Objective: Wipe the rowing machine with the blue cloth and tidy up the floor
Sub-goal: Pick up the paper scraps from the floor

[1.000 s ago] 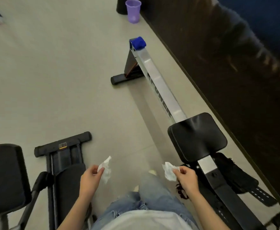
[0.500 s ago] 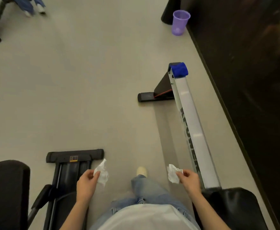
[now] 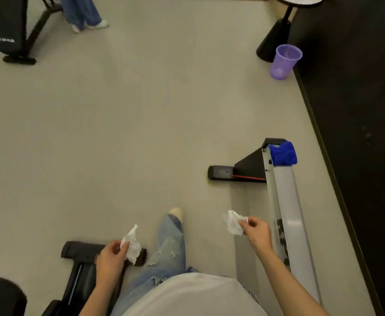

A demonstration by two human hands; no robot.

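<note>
Holding: left hand pinches left tissue, crumpled; right hand pinches right tissue; fingers curled on each.
Cloth: blue cloth bunched on far end of rower rail, well apart from both hands.
Rail: runs along dark wall, just right of right hand.
Bin: purple basket on floor, far right, beside black stand base.
Underfoot: own foot forward between the hands.
Left side: black bench frame under left hand.
Far left: another person's legs near black machine.
</note>
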